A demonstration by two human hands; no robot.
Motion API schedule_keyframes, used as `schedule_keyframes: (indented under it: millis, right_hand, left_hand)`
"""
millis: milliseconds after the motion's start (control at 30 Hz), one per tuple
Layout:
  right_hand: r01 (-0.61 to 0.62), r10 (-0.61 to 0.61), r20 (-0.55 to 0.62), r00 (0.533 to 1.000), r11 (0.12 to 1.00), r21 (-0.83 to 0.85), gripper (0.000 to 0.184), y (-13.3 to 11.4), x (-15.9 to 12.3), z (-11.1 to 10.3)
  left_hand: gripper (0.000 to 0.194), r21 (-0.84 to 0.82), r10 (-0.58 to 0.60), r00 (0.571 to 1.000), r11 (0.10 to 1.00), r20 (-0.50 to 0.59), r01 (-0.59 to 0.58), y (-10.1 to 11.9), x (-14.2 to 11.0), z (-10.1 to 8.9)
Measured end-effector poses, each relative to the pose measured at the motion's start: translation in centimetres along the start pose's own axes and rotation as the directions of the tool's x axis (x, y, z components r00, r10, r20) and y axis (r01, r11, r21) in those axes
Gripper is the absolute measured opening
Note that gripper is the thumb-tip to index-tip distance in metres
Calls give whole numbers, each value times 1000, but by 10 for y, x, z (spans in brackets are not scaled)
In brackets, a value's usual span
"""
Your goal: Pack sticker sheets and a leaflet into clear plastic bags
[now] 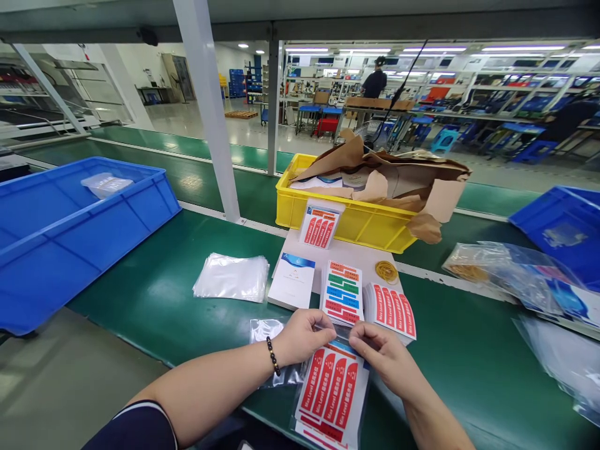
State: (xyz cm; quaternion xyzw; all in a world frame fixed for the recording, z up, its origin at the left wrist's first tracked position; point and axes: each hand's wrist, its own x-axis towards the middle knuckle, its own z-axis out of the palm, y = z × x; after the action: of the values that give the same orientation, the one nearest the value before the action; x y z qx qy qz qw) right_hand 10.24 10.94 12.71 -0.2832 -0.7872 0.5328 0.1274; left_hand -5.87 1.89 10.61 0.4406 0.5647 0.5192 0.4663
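A clear plastic bag holding red-and-white label sheets hangs at the front edge of the bench. My left hand, with a beaded bracelet at the wrist, pinches the bag's top edge. On the same edge, a little to the right, my right hand closes thumb against fingers. Beyond them lie a stack of white booklets, a stack of multicoloured label sheets and a fanned stack of red label sheets. Another clear bag lies partly under my left forearm.
Empty clear bags are piled at left, near a blue bin. A yellow crate with torn brown paper stands behind. Rubber bands lie beside the stacks. Filled bags and another blue bin sit right. A person stands far off.
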Motion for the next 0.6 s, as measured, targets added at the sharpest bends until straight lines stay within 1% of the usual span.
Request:
schedule_keyframes:
  millis: [67, 133, 200, 267, 367, 433, 467, 500, 533, 600]
  right_hand:
    - [17, -17, 2, 1000, 998, -65, 20, -2, 0, 2]
    - [50, -49, 15, 999, 989, -140, 19, -5, -1, 6]
    - [98, -94, 29, 995, 974, -202, 19, -7, -2, 10]
    - [141, -137, 36, 990, 962, -235, 19, -9, -3, 13]
    - [186, -180, 48, 983, 952, -244, 18, -9, -3, 12]
    - [207, -199, 55, 978, 945, -254, 18, -7, -4, 8]
    - [214, -207, 56, 977, 940, -267, 18, -6, -4, 6]
    - [220, -213, 55, 975, 933, -284, 18, -5, -4, 4]
    - [228, -223, 53, 973, 925, -304, 18, -4, -4, 3]
    - [253, -252, 51, 966, 903, -346, 17, -3, -4, 1]
  left_hand:
    - [17, 17, -5, 1000, 1000, 17, 5, -1, -1, 1]
    - [16, 57, 8, 998, 998, 57, -11, -3, -2, 2]
    - [15, 135, 56, 994, 988, 91, -68, -5, -2, 5]
    - [15, 228, 123, 987, 963, 101, -143, -4, -3, 6]
    - [16, 377, 215, 966, 891, 140, -253, 9, -5, 3]
    - [17, 513, 258, 957, 808, 134, -289, 22, -10, -5]
    - [21, 589, 259, 960, 761, 110, -273, 28, -15, -10]
    - [23, 661, 235, 969, 715, 78, -226, 33, -20, -16]
    - [24, 726, 186, 981, 669, 48, -162, 35, -27, -23]
    - [27, 843, 51, 998, 533, 45, -66, 31, -43, -36]
